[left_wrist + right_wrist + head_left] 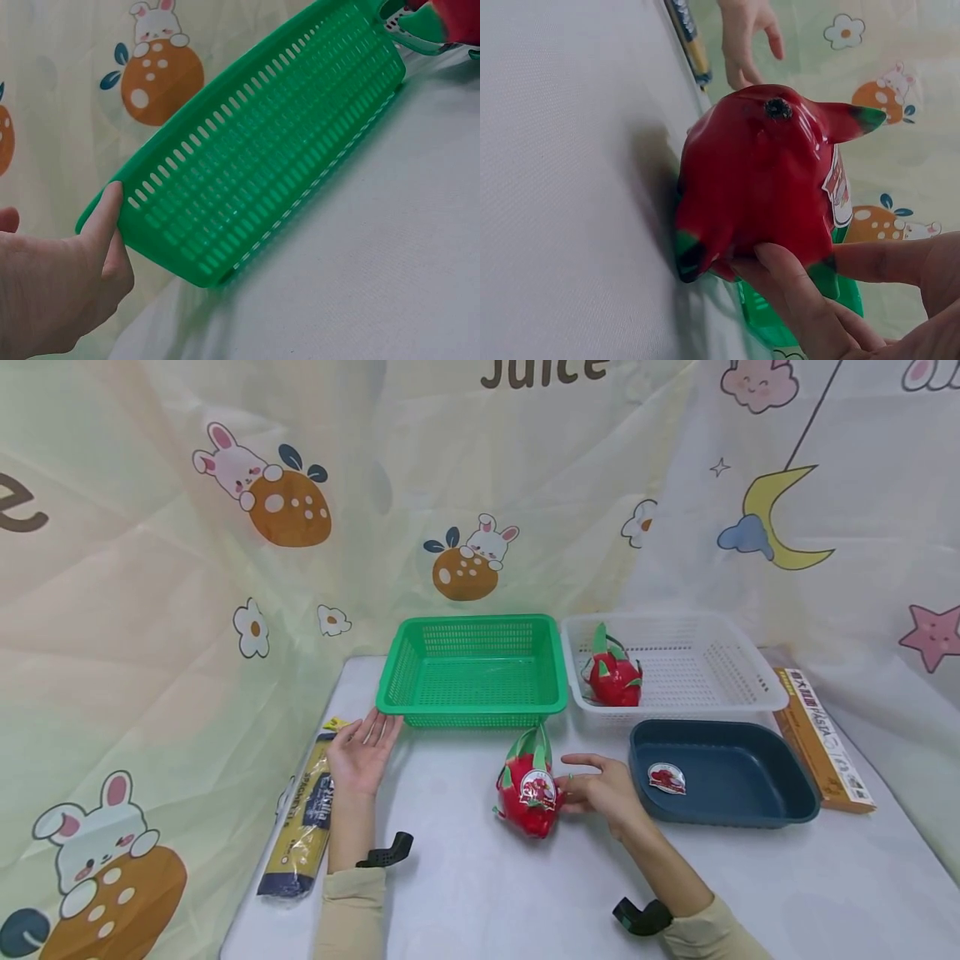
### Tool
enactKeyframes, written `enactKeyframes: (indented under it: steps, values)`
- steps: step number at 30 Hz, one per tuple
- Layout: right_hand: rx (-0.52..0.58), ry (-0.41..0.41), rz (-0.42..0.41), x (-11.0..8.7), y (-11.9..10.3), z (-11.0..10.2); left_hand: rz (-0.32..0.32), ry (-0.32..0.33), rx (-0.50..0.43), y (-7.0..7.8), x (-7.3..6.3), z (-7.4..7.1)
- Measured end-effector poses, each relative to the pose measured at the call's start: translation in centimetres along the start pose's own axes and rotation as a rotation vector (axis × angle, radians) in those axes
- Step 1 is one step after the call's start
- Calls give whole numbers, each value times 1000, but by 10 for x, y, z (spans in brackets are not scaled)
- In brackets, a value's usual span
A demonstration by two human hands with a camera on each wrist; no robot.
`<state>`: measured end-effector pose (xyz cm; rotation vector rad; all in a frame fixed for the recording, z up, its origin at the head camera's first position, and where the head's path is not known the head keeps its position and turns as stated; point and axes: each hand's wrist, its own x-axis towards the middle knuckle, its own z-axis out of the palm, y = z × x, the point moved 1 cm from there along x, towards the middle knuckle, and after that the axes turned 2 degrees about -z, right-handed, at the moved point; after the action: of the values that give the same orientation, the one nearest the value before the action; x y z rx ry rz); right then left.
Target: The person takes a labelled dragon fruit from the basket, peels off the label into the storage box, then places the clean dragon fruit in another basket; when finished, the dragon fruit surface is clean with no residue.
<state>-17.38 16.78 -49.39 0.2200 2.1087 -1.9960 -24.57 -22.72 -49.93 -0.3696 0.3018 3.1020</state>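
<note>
A glossy red dragon fruit [528, 793] with green leaf tips and a round sticker is at the table's middle, its leaves toward the green basket [472, 718]. My right hand [603, 789] pinches its right side with thumb and fingers; in the right wrist view the thumb lies against the red skin [757, 172], and the other fingertips are partly hidden by the fruit. My left hand [363, 752] lies palm up with its fingers extended, their tips at the basket's front left corner. In the left wrist view those fingers [109, 217] touch the green rim.
Behind to the right, a white basket [712, 706] contains another dragon fruit [617, 681]. A dark blue tray [742, 777] with a round sticker inside stands before it. An orange pasta box [825, 743] lies at the right edge, a yellow and blue packet [300, 827] at the left.
</note>
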Motion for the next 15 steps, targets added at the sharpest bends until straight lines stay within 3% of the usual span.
enactKeyframes:
  steps: [15]
  values:
    - [16,26,8,3,0,4,0,12,8,0,1,-1]
